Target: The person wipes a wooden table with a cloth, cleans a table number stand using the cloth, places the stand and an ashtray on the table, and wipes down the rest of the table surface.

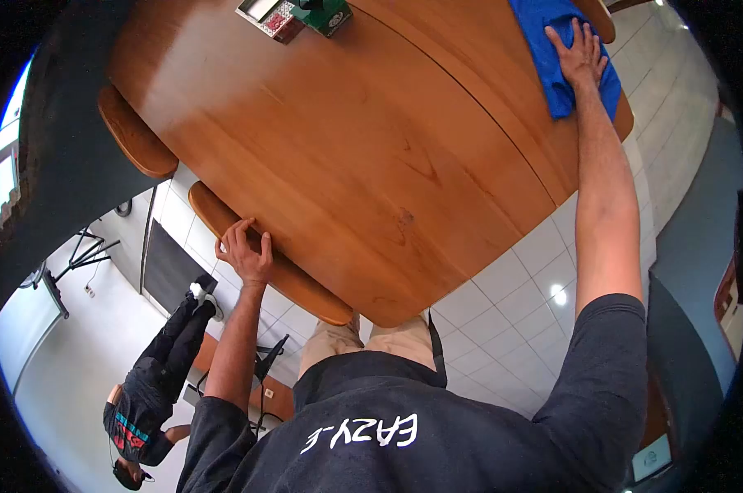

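My right hand [583,56] lies flat with spread fingers on a blue cloth [544,70], at the far right corner of the wooden table [347,140]. The cloth is rumpled under the palm, and part of it reaches the table's edge. On the left, my left hand [246,253] rests on the top of a wooden chair back [306,287] beside the table edge. Its fingers are apart and slightly bent, with the fingertips near the table's rim.
A patterned box [277,23] and a green box [330,18] stand at the table's far side. Another chair back [133,135] lines the left edge. A person in black [154,382] stands at the left on the tiled floor [503,304].
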### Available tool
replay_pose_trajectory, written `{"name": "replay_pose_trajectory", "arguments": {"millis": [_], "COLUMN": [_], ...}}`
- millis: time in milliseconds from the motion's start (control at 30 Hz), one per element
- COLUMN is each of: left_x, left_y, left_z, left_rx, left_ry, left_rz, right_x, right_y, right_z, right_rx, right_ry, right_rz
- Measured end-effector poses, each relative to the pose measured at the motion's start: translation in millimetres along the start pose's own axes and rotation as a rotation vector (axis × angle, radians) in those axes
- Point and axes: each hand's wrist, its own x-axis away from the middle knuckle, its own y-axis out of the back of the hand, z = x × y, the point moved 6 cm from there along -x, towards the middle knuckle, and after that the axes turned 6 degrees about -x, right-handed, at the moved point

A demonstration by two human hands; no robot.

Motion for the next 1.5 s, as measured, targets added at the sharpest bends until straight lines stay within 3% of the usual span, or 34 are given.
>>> {"name": "replay_pose_trajectory", "arguments": {"millis": [333,767,1033,1167,1267,1367,1433,1500], "left_x": [1.6,2.6,2.9,5.6,5.3,4.4,5.0,8.4], "left_y": [-1.4,1.2,4.0,0.5,7.9,35.7,40.5,21.2], "left_z": [3.2,2.1,5.3,15.3,27.9,78.7,133.1,202.6], "left_rx": [0.009,0.033,0.128,0.276,0.562,0.755,0.861,0.788], "left_ry": [0.008,0.012,0.046,-0.014,-0.146,-0.301,-0.522,-0.432], "left_rz": [-0.017,-0.039,-0.052,-0.048,0.078,0.155,0.262,0.399], "right_x": [35.2,305.0,471.4,491.8,478.7,456.2,442.3,423.1], "right_y": [6.3,99.8,139.9,127.6,115.4,100.5,89.5,77.9], "right_z": [6.5,105.8,251.1,339.3,403.0,458.9,493.9,522.2], "right_rx": [-0.056,-0.064,-0.207,-0.224,-0.221,-0.237,-0.214,-0.201], "right_ry": [0.009,-0.079,-0.073,-0.064,-0.055,-0.026,-0.017,0.011], "right_rz": [-0.032,0.107,0.265,0.295,0.248,0.2,0.208,0.224]}}
